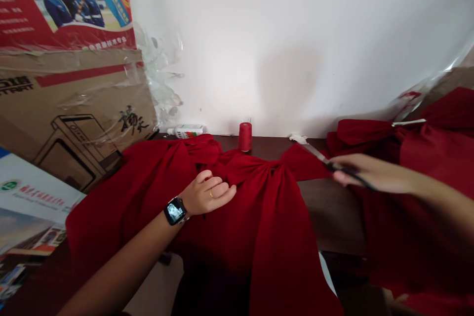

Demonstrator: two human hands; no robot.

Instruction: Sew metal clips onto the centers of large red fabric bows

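My left hand (209, 192), with a ring and a wristwatch, is closed over the red cloth (218, 232). Its fingers are curled, and whatever they pinch is hidden. Gathered into a bow shape just right of that hand, the cloth (274, 173) hangs down over the table edge. My right hand (355, 170), slightly blurred, grips black-handled scissors (316, 152) whose silver blade points up and left, above the bow's right end. A spool of red thread (245, 137) stands upright behind the bow.
A white bottle (188, 131) lies against the wall, left of the spool. Crumpled white material (298, 138) sits by the wall. More red cloth (437, 148) with a white strip (409, 122) is piled on the right. Cardboard boxes (74, 118) stand at left.
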